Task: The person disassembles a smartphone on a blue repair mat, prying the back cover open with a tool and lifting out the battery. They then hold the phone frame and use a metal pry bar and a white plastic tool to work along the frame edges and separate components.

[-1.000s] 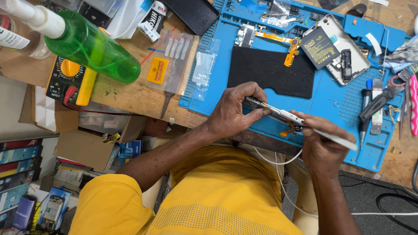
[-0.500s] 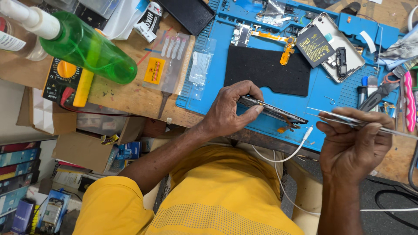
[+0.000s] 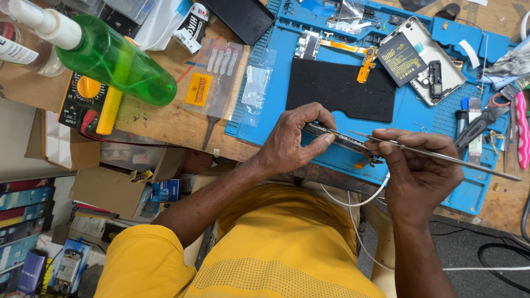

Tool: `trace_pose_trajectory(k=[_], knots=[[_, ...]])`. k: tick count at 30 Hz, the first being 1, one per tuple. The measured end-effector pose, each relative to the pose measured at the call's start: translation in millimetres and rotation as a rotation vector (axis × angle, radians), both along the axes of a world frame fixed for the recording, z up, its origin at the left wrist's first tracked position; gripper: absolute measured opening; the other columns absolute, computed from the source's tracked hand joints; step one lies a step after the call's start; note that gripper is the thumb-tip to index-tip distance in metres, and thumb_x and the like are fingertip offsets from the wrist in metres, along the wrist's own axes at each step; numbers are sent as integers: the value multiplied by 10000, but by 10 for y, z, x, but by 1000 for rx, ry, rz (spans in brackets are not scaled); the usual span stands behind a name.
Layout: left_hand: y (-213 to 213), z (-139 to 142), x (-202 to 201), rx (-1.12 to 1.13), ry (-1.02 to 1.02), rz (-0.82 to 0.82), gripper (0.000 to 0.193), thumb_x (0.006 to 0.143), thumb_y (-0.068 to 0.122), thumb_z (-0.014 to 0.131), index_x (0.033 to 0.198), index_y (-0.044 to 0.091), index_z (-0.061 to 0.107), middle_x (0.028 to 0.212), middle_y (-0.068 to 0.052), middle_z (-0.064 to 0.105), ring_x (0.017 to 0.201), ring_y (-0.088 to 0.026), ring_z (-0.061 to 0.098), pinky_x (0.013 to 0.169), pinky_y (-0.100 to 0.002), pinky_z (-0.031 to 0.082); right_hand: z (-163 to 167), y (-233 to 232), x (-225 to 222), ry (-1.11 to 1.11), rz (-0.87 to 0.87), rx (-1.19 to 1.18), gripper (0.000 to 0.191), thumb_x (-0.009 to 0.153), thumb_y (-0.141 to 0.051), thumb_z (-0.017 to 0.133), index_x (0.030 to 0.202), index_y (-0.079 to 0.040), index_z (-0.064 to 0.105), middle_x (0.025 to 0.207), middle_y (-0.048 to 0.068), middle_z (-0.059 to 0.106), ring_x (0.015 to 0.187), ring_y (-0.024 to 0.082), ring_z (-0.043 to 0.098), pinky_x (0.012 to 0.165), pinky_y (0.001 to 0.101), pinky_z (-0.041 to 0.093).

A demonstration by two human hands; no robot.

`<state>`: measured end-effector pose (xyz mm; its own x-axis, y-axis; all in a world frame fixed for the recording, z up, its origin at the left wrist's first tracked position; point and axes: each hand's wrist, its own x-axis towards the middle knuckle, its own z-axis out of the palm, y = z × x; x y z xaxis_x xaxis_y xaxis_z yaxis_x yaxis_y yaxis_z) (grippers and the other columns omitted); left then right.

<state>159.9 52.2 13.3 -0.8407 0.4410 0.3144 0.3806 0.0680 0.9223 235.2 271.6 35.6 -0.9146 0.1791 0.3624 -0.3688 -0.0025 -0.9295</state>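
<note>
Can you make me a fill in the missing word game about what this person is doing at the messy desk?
1. The left hand holds a thin phone by its ____.
2. The right hand pinches long metal ____ that point at the phone.
3. Both hands work above a ____ repair mat.
4. The big spray bottle lying on the wooden desk is ____.

Missing words: edge; tweezers; blue; green
</note>
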Motion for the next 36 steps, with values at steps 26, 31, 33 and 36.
trace_pose_trajectory(k=[26,31,33,36], knots=[[-4,-4,-12,35,-11,-11,105,937,96,710,1007,70,636,990,-56,695,959,-150,694,872,-341,576,43,-73,-68,-20,-17,126,196,1053,64,757,1135,14,585,1056,224,742,976,214,776,848,287,681],[-9,17,-2,19,-22,-6,101,943,102,718,1000,72,640,975,-49,696,941,-142,692,856,-335,571,48,-84,-74,-12,-3,144,193,1055,69,759,1139,27,590,1074,231,736,1021,216,770,874,298,677],[-11,18,-2,37,0,-4,107,946,98,718,1003,71,632,990,-49,691,962,-143,691,877,-336,573,48,-80,-66,-10,3,140,193,1054,71,756,1135,27,587,1074,231,735,1015,216,769,873,297,677],[-10,12,-1,41,-1,-9,104,947,97,715,1005,73,632,992,-47,693,967,-143,692,883,-339,574,44,-73,-63,-3,22,129,187,1050,74,744,1132,28,583,1078,231,734,1015,217,768,871,298,679]])
